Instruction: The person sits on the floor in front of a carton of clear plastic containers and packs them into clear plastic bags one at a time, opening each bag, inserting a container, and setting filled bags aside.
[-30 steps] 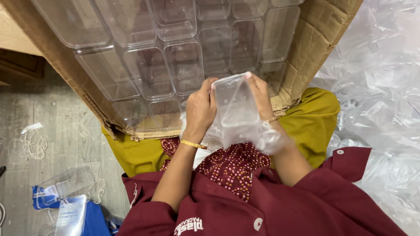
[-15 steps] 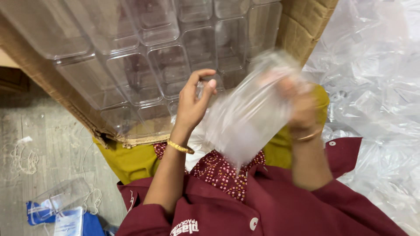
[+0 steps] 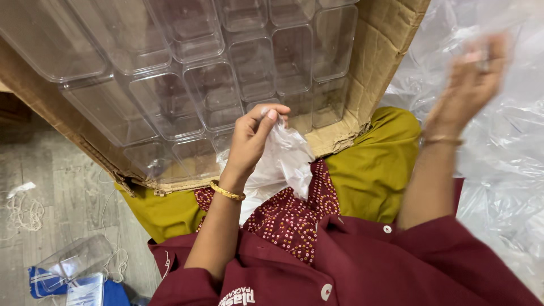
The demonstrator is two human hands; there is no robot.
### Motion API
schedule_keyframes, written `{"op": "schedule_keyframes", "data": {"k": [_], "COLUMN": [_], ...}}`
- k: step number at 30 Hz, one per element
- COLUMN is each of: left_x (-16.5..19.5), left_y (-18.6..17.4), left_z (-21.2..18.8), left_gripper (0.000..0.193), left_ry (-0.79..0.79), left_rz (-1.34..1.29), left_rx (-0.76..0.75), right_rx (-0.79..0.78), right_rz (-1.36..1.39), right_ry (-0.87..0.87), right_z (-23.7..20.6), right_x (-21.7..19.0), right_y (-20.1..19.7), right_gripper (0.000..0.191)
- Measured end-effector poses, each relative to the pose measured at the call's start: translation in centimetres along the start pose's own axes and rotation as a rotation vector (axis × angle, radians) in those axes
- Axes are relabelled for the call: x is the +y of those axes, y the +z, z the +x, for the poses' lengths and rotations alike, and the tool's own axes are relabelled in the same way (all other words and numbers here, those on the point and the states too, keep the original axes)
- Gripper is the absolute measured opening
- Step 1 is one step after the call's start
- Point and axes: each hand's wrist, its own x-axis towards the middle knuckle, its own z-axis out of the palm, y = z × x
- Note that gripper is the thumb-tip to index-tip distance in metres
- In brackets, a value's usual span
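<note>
A large cardboard box [image 3: 371,73] lies tipped toward me on my lap, packed with several clear plastic containers [image 3: 249,62]. At the box's lower rim, my left hand [image 3: 252,139], with a gold bangle on the wrist, pinches a thin crumpled clear plastic bag [image 3: 286,161] that hangs down over my lap. My right hand [image 3: 467,85] is raised far to the right, over a heap of clear plastic wrapping [image 3: 504,170]. It is motion-blurred, with a smear of clear plastic around it, so I cannot make out whether it holds anything.
A single clear container [image 3: 73,260] lies on the grey floor at the lower left, beside a blue object [image 3: 113,293]. A tangle of white string [image 3: 25,209] lies further left. The plastic heap fills the right side.
My right hand has swung from the box front out to the right, carrying a clear container away. My left hand has stayed at the box rim and now holds the thin bag.
</note>
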Motion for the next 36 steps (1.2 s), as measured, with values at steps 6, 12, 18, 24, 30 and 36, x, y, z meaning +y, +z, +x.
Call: {"op": "schedule_keyframes", "data": {"k": [6,12,18,24,30,36], "left_x": [0.8,2.2,2.1,1.1,-1.3,-1.4], "left_y": [-0.1,-1.4,-1.0,-1.0,-0.9,-4.1], "left_z": [-0.6,-1.8,-2.2,-2.6,-3.8,-5.1], "left_gripper": [0.029,0.036,0.032,0.02,0.022,0.032], "left_ry": [-0.042,0.01,-0.017,0.021,-0.109,-0.199], "left_rz": [-0.145,0.029,0.061,0.146,0.172,-0.289], "left_rx": [0.009,0.012,0.018,0.091,0.234,0.112], "right_rx": [-0.94,-0.82,-0.874,-0.864,-0.744,-0.925], "right_rz": [0.111,0.064,0.126,-0.069,0.068,0.419], "right_ry": [0.358,0.54,0.536,0.446,0.48,1.006], "right_z": [-13.8,-14.9,-14.5,-16.3,-18.5,-18.7], "right_x": [-2.4,-3.2,-4.3,-4.9,-3.2,1.5], "right_y": [11.3,12.1,11.9,13.1,12.9,9.3], "right_gripper": [0.052,0.019,0.024,0.013,0.011,0.023]}}
